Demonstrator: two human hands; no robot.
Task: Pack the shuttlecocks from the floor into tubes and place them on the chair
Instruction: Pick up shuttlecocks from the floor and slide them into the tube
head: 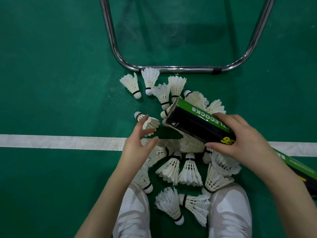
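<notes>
Several white feather shuttlecocks [189,170] lie scattered on the green floor in front of me. My right hand [240,138] grips a black and green shuttlecock tube [197,121], held slanted above the pile with its end pointing up-left. My left hand [139,143] hovers with relaxed, spread fingers just over a shuttlecock [149,123] lying left of the tube, holding nothing. The chrome base frame of the chair [175,68] crosses the floor just beyond the pile.
A second green tube [298,166] lies on the floor at the right, partly under my right forearm. My two white shoes [133,213] stand at the bottom among the shuttlecocks. A white court line [60,141] crosses the floor.
</notes>
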